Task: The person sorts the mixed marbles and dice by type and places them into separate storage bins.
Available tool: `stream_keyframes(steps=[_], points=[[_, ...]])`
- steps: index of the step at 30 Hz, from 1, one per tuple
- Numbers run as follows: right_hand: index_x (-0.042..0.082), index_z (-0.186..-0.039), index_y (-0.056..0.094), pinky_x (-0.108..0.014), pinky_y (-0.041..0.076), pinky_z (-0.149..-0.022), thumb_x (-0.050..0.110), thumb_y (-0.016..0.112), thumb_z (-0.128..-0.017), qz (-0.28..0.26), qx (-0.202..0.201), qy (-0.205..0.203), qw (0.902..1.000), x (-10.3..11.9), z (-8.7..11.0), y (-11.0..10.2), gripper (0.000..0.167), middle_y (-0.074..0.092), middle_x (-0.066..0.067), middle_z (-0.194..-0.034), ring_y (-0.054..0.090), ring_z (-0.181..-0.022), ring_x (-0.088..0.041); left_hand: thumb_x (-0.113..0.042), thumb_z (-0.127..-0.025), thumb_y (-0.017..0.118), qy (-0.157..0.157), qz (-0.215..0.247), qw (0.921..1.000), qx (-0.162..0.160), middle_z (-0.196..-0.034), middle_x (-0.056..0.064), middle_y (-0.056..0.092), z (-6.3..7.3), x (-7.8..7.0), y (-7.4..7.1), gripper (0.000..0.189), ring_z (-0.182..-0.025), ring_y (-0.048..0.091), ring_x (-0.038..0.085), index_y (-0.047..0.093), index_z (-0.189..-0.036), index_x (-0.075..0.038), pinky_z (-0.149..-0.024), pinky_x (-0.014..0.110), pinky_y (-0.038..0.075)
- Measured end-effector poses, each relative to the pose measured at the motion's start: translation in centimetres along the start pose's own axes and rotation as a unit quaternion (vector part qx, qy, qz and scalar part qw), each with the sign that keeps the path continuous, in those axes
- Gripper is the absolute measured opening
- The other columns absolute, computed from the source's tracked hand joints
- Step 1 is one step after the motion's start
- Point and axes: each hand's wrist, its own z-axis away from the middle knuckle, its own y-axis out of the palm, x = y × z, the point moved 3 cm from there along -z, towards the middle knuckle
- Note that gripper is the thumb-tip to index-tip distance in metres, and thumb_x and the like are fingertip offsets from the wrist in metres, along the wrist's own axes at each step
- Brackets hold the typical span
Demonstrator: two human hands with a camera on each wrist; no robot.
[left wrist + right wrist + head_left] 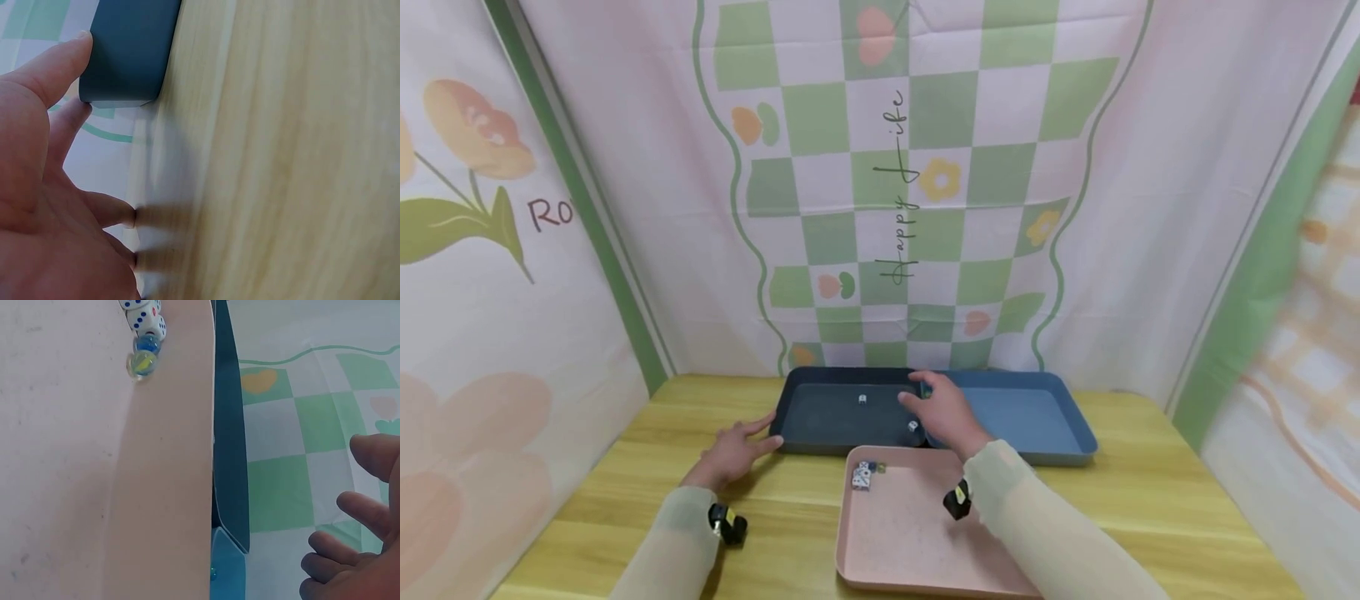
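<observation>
My left hand [733, 454] is at the left end of the dark tray [820, 421], thumb and index finger touching its corner. The other fingers spread with tips on the table in the left wrist view. Over the seam between the dark tray and the blue tray [1022, 417], my right hand [953, 414] hovers with loosely bent fingers and nothing between them. One white die [862, 400] lies mid-tray in the dark tray; another die [913, 426] sits near its right end, just below the right fingers. A small marble [214, 574] shows in the blue tray.
In front stands a pink tray [910, 537], under my right forearm. Several white dice [144, 319], a blue marble [148, 344] and a yellowish clear marble [142, 364] cluster in its far left corner. A patterned curtain [820, 233] hangs behind the wooden table [790, 517].
</observation>
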Motion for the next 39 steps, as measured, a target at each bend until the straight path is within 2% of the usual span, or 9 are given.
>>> stream_keyframes(steps=[8, 13, 16, 21, 25, 28, 30, 35, 39], points=[[0.018, -0.147, 0.05, -0.058, 0.043, -0.098, 0.046, 0.072, -0.091, -0.01, 0.014, -0.002, 0.9998, 0.1, 0.5, 0.2, 0.066, 0.034, -0.01, -0.157, 0.041, -0.135, -0.037, -0.059, -0.095, 0.057, 0.002, -0.004, 1.0, -0.003, -0.156, 0.032, 0.02, -0.2, 0.4, 0.0, 0.067, -0.139, -0.005, 0.061, 0.042, -0.153, -0.03, -0.091, 0.084, -0.011], [0.022, -0.146, 0.052, -0.052, 0.05, -0.087, 0.043, 0.074, -0.09, -0.026, 0.034, -0.004, 0.9991, 0.2, 1.0, 0.5, 0.064, 0.034, -0.008, -0.158, 0.06, -0.112, -0.034, -0.059, -0.095, 0.057, 0.001, 0.0, 1.0, 0.0, -0.157, 0.031, 0.018, -0.5, 0.5, 0.0, 0.067, -0.14, -0.006, 0.06, 0.041, -0.154, -0.031, -0.091, 0.083, -0.013], [0.024, -0.141, 0.056, -0.051, 0.052, -0.084, 0.037, 0.076, -0.09, -0.034, 0.057, -0.015, 0.9977, 0.3, 1.3, 0.8, 0.057, 0.037, -0.008, -0.156, 0.061, -0.112, -0.034, -0.058, -0.096, 0.057, 0.0, 0.0, 1.0, 0.0, -0.157, 0.031, 0.018, -0.5, 0.5, 0.0, 0.067, -0.139, -0.007, 0.06, 0.04, -0.154, -0.03, -0.091, 0.083, -0.013], [0.019, -0.13, 0.066, -0.056, 0.043, -0.099, 0.027, 0.078, -0.089, 0.015, 0.099, -0.066, 0.9928, 0.6, 1.7, 1.6, 0.044, 0.037, -0.012, -0.155, 0.034, -0.14, -0.039, -0.057, -0.096, 0.057, 0.001, -0.001, 1.0, 0.0, -0.157, 0.031, 0.019, -0.4, 0.5, 0.0, 0.066, -0.14, -0.007, 0.06, 0.04, -0.154, -0.03, -0.092, 0.083, -0.013], [0.019, -0.119, 0.073, -0.056, 0.041, -0.102, 0.02, 0.078, -0.087, 0.085, 0.146, -0.103, 0.9802, 0.4, 2.3, 2.5, 0.033, 0.035, -0.014, -0.156, 0.034, -0.14, -0.041, -0.057, -0.096, 0.057, 0.001, -0.003, 1.0, 0.0, -0.157, 0.031, 0.019, -0.3, 0.3, 0.0, 0.066, -0.14, -0.006, 0.06, 0.041, -0.154, -0.03, -0.092, 0.083, -0.012], [0.019, -0.114, 0.075, -0.054, 0.044, -0.1, 0.015, 0.077, -0.086, 0.137, 0.183, -0.138, 0.9636, 0.3, 2.9, 3.1, 0.028, 0.036, -0.016, -0.155, 0.034, -0.14, -0.04, -0.057, -0.096, 0.057, 0.0, -0.004, 1.0, 0.002, -0.157, 0.031, 0.019, -0.3, 0.3, 0.0, 0.066, -0.14, -0.005, 0.06, 0.04, -0.154, -0.031, -0.092, 0.083, -0.012], [0.017, -0.111, 0.076, -0.052, 0.043, -0.102, 0.011, 0.077, -0.085, 0.169, 0.198, -0.166, 0.9514, 0.3, 3.2, 3.6, 0.027, 0.047, -0.013, -0.148, 0.032, -0.142, -0.038, -0.057, -0.097, 0.056, 0.001, -0.005, 1.0, 0.003, -0.157, 0.031, 0.019, -0.3, 0.2, 0.1, 0.066, -0.14, -0.005, 0.06, 0.04, -0.154, -0.03, -0.092, 0.083, -0.012], [0.01, -0.109, 0.077, -0.051, 0.038, -0.108, 0.004, 0.072, -0.082, 0.212, 0.204, -0.225, 0.929, 0.2, 3.3, 4.3, 0.028, 0.066, -0.008, -0.128, 0.03, -0.143, -0.038, -0.057, -0.097, 0.056, -0.001, -0.003, 1.0, 0.003, -0.158, 0.03, 0.018, -0.3, 0.2, 0.1, 0.066, -0.14, -0.006, 0.059, 0.039, -0.155, -0.031, -0.092, 0.083, -0.012], [0.008, -0.11, 0.077, -0.053, 0.036, -0.108, 0.003, 0.068, -0.084, 0.214, 0.202, -0.247, 0.9233, -0.3, 3.4, 4.7, 0.028, 0.06, -0.015, -0.134, 0.03, -0.142, -0.042, -0.056, -0.097, 0.056, -0.005, -0.003, 1.0, 0.003, -0.158, 0.03, 0.017, -0.2, 0.3, 0.0, 0.065, -0.141, -0.007, 0.058, 0.038, -0.155, -0.031, -0.092, 0.083, -0.013]])
